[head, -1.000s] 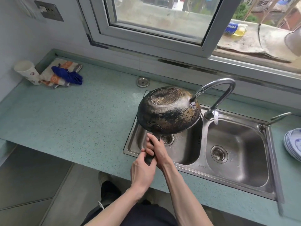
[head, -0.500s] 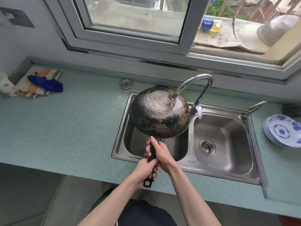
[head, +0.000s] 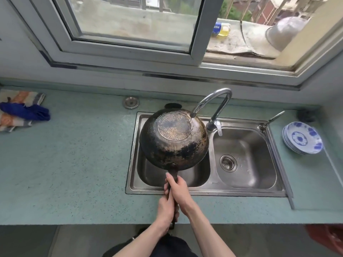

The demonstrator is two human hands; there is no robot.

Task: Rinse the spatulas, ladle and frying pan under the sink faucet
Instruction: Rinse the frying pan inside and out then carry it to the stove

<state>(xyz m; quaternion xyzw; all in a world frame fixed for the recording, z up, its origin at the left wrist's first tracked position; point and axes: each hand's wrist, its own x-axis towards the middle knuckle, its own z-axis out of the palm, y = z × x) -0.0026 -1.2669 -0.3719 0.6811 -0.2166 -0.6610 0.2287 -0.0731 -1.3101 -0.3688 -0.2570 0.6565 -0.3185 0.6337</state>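
Both hands hold the frying pan (head: 173,140) by its handle, left hand (head: 167,210) and right hand (head: 179,190). The pan is now lower over the sink (head: 245,190), its blackened bottom still under the faucet (head: 213,102).

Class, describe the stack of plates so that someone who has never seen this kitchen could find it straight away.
Start at the double steel sink set in the green counter under the window. Go past its right basin onto the counter on that side, and there stands the stack of plates. It is the only crockery there: white, with blue flower patterns.
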